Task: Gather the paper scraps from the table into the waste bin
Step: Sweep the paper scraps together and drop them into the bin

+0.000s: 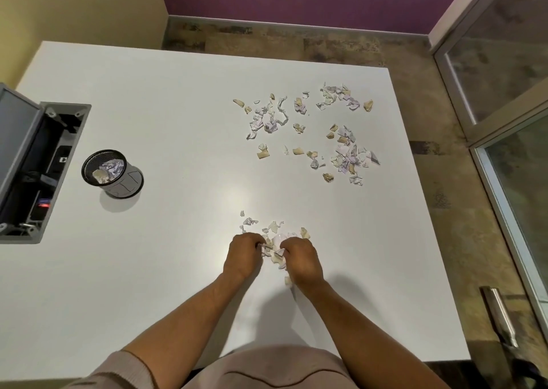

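Observation:
Small white, lilac and tan paper scraps lie on a white table point(154, 115). A near cluster of scraps point(274, 234) sits right in front of me. My left hand point(243, 255) and my right hand point(301, 259) curl around that cluster from both sides, fingers closed on scraps pinched between them. Several more scraps point(311, 130) are spread over the far right of the table. The waste bin point(114, 173), a small black mesh cup, stands at the left with a few scraps inside.
An open grey cable box point(35, 166) is sunk into the table's left edge, its lid raised. Beyond the table's right edge are the floor and a glass door with a metal handle point(499, 314).

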`<control>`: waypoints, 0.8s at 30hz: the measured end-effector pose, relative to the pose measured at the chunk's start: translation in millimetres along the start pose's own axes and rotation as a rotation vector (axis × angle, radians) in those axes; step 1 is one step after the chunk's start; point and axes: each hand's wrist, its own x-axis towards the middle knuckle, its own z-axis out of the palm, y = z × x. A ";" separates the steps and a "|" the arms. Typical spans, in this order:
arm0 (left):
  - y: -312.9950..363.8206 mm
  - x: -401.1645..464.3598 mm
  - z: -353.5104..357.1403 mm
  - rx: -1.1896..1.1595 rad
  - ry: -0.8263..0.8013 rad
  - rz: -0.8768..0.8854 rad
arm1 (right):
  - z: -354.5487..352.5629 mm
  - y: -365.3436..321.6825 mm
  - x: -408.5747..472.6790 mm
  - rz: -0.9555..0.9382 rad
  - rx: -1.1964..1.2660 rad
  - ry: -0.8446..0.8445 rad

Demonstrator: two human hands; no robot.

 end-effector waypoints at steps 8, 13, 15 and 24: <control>-5.2 4.5 -22.1 -0.472 0.064 -0.328 | -3.1 14.7 0.6 0.212 0.649 0.128; -5.7 -3.2 -47.5 -0.837 0.075 -0.386 | -9.0 -1.8 -8.7 0.315 1.002 0.145; -9.0 -6.4 -61.7 -0.993 0.060 -0.405 | -9.6 -14.2 -8.2 0.366 1.133 0.136; -46.9 -4.7 -131.5 -1.092 0.137 -0.360 | -1.8 -107.7 1.7 0.381 1.302 0.055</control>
